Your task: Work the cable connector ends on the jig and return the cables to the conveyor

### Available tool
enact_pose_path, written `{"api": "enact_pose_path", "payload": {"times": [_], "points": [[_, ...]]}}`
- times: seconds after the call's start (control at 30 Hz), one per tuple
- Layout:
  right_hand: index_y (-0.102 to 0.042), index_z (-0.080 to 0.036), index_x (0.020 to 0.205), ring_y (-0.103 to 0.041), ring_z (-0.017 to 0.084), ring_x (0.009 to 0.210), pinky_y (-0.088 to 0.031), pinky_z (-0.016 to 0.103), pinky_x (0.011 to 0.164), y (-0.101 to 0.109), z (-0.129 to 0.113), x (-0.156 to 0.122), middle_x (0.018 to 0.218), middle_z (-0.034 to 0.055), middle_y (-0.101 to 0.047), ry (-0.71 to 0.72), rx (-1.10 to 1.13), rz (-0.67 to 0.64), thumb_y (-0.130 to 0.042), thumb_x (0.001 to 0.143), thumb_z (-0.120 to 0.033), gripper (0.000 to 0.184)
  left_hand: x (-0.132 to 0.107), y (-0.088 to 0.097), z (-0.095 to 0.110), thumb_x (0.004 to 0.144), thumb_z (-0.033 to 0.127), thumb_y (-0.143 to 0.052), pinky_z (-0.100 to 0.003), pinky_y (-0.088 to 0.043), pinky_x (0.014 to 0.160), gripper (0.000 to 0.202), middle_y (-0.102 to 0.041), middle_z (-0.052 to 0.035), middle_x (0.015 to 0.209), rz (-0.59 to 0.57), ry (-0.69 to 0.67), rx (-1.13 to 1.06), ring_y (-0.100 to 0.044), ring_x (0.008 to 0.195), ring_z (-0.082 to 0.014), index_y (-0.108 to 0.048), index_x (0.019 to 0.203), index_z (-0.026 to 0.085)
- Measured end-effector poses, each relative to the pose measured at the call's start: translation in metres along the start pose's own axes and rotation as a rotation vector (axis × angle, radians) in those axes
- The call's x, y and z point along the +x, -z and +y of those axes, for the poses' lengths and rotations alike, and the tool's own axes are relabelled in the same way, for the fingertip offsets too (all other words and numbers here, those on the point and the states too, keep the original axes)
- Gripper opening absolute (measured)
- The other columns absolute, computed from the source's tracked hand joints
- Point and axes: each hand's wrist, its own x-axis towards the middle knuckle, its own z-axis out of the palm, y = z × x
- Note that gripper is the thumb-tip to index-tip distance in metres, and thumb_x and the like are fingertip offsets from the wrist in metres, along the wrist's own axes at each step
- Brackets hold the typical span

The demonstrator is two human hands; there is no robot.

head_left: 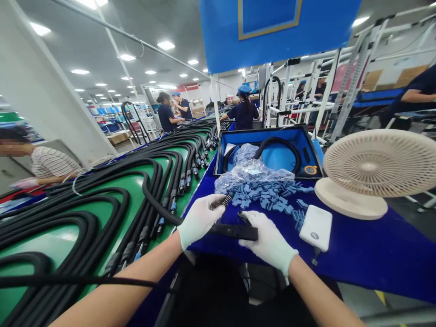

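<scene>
My left hand [201,218], in a white glove, is closed round the end of a thick black hose [166,215] that comes in from the green table. A ribbed black end piece [226,200] sticks out past its fingers. My right hand [267,236], gloved too, is closed on a flat black bar [238,232], whose left end runs under my left hand. A small dark part shows by the right fingers; its kind is unclear. Beyond both hands lies a heap of small blue plastic clips [269,197], spilling from a clear plastic bag [252,172].
Rows of black hoses with connectors cover the green table [136,184] at left. A blue bin [308,152] holds a looped hose. On the blue cloth [368,254] are a white power bank [316,227] and a beige fan [371,165]. Several people work around.
</scene>
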Motion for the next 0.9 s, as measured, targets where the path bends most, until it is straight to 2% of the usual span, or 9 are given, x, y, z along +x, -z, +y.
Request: {"api": "enact_pose_path", "payload": {"times": [0.07,0.13,0.23,0.43,0.57,0.67,0.73,0.77,0.9], "points": [[-0.056,-0.020,0.134,-0.063,0.031,0.119,-0.049,0.046,0.104,-0.003,-0.011,-0.007,0.129,0.0121,-0.065,-0.048,0.354,-0.003,-0.080,0.072,-0.029,0.067,-0.008,0.001,0.000,0.091,0.026,-0.059,-0.033,-0.050,0.100,0.040,-0.073,-0.0050,0.123,-0.054,-0.054,0.001,-0.068,0.110,-0.0226,-0.069,0.129,0.020],[-0.058,-0.019,0.124,-0.071,0.028,0.100,-0.056,0.044,0.091,-0.008,-0.021,-0.012,0.111,0.0093,-0.071,-0.130,0.715,0.005,-0.076,0.077,-0.031,0.051,-0.016,0.001,-0.003,0.090,0.023,-0.060,-0.034,-0.049,0.101,0.037,-0.072,-0.0044,0.122,-0.142,-0.121,0.030,-0.065,0.113,-0.0225,-0.071,0.125,0.022],[-0.055,-0.018,0.117,-0.074,0.025,0.085,-0.060,0.044,0.083,-0.018,-0.028,-0.013,0.101,0.0068,-0.069,-0.205,1.009,0.030,-0.072,0.079,-0.027,0.042,-0.023,-0.003,-0.010,0.088,0.016,-0.062,-0.033,-0.049,0.096,0.033,-0.073,-0.0033,0.109,-0.251,-0.215,0.086,-0.065,0.104,-0.0210,-0.074,0.117,0.023],[-0.045,-0.021,0.126,-0.070,0.017,0.068,-0.060,0.036,0.069,-0.034,-0.027,-0.005,0.092,-0.0004,-0.066,-0.220,1.093,-0.030,-0.068,0.068,-0.008,0.064,-0.032,-0.020,-0.021,0.091,0.012,-0.057,-0.033,-0.049,0.083,0.021,-0.065,-0.0048,0.094,-0.259,-0.240,0.219,-0.060,0.092,-0.0199,-0.074,0.100,0.020],[-0.048,-0.020,0.119,-0.066,0.014,0.059,-0.058,0.031,0.059,-0.032,-0.031,-0.003,0.083,-0.0037,-0.065,-0.205,1.111,-0.076,-0.065,0.063,-0.004,0.062,-0.034,-0.024,-0.033,0.100,0.020,-0.050,-0.036,-0.047,0.083,0.026,-0.062,-0.0086,0.099,-0.229,-0.450,0.372,-0.057,0.093,-0.0216,-0.072,0.114,0.019],[-0.049,-0.019,0.115,-0.067,0.016,0.057,-0.058,0.032,0.057,-0.028,-0.029,-0.002,0.077,-0.0049,-0.065,-0.222,1.088,-0.146,-0.066,0.059,-0.001,0.061,-0.029,-0.022,-0.040,0.101,0.024,-0.050,-0.036,-0.046,0.080,0.027,-0.062,-0.0087,0.098,-0.285,-0.562,0.387,-0.057,0.090,-0.0209,-0.074,0.112,0.020],[-0.051,-0.019,0.107,-0.068,0.017,0.057,-0.058,0.032,0.057,-0.026,-0.028,-0.002,0.073,-0.0049,-0.065,-0.228,1.052,-0.165,-0.067,0.059,-0.001,0.054,-0.022,-0.019,-0.043,0.097,0.026,-0.058,-0.035,-0.048,0.083,0.024,-0.064,-0.0066,0.099,-0.342,-0.503,0.264,-0.059,0.090,-0.0200,-0.073,0.116,0.022],[-0.051,-0.019,0.102,-0.068,0.017,0.057,-0.058,0.032,0.057,-0.025,-0.027,-0.003,0.072,-0.0049,-0.065,-0.225,1.030,-0.156,-0.067,0.060,-0.001,0.049,-0.018,-0.018,-0.044,0.092,0.026,-0.065,-0.035,-0.049,0.084,0.033,-0.064,-0.0052,0.100,-0.355,-0.429,0.181,-0.060,0.091,-0.0196,-0.069,0.125,0.023],[-0.052,-0.020,0.093,-0.065,0.015,0.056,-0.057,0.029,0.055,-0.025,-0.027,-0.004,0.072,-0.0059,-0.062,-0.214,0.964,-0.054,-0.065,0.061,-0.001,0.040,-0.002,-0.018,-0.045,0.069,0.025,-0.085,-0.034,-0.052,0.079,0.098,-0.067,-0.0021,0.102,-0.317,-0.089,0.007,-0.063,0.082,-0.0184,-0.039,0.155,0.022]]}}
